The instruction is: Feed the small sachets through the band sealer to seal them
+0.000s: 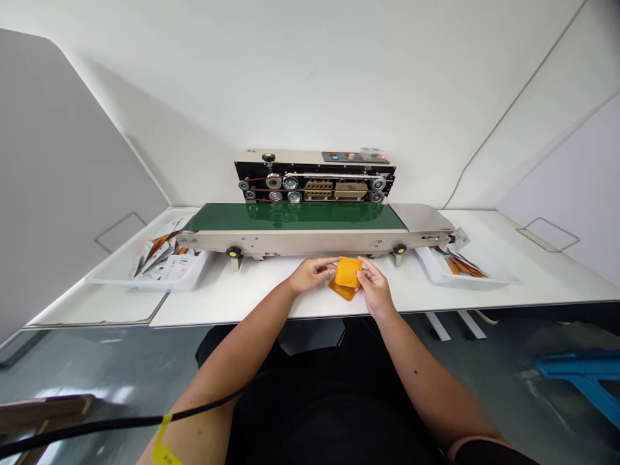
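A small, squarish orange packet (348, 271) is held between my two hands, just above the white table and in front of the sealing machine. My left hand (310, 274) pinches its left edge with thumb and fingers. On the other side, my right hand (375, 289) grips the right edge, thumb on the face towards me. Beneath it, partly covered, a second orange piece (343, 290) shows at an angle; whether it is joined to the upper one, I cannot tell.
The band sealing machine (317, 183) stands at the back, its green conveyor belt (290, 217) running across in front. A white tray (194, 274) with printed packets sits at left, another tray (494, 278) with orange packets at right. A black cable (111, 423) crosses my left forearm.
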Motion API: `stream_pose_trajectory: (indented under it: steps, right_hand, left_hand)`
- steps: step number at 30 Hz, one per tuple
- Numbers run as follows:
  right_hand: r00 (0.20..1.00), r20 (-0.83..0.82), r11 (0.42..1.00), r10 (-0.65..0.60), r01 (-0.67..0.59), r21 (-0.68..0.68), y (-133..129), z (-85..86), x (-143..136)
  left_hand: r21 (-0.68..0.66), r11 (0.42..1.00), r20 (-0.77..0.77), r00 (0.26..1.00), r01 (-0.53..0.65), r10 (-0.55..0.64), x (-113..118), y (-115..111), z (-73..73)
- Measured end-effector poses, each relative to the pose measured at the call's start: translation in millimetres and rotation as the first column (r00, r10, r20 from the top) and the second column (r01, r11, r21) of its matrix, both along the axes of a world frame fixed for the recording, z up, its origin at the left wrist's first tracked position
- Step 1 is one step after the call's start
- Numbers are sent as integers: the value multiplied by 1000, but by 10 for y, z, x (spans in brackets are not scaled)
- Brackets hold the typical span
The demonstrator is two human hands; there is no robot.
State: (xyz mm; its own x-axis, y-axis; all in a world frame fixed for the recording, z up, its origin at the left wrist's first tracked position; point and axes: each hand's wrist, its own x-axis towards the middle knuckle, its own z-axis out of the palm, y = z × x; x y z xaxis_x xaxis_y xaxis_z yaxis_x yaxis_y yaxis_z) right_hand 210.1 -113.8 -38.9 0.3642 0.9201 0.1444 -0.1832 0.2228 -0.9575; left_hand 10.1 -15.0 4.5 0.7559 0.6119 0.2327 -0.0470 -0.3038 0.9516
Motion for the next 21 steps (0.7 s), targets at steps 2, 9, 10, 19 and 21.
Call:
stream_pose_trajectory:
  steps: [2,9,10,19,21]
  right_hand:
    - [999,41,1000,14,-14,-17,-7,-21,3]
    - [947,266,983,177,-160,-86,-19,-64,-34]
    - [951,266,987,155,-141,-73,-18,-59,-41]
    - [973,184,990,138,-130,-57,-5,-36,-59]
    - [974,183,991,134,-126,-50,4,-50,-54]
  left_hand:
    - [-4,1000,14,1000,1,-1,3,10,-17]
    - [-65,991,-108,987,116,-123,24,8,-61]
    - [-75,988,-129,981,138,-147,25,-2,-60]
    - [-139,971,-143,966,194,-214,18,-33,-32]
    - [-140,970,-123,969,198,-215,17,-31,-22]
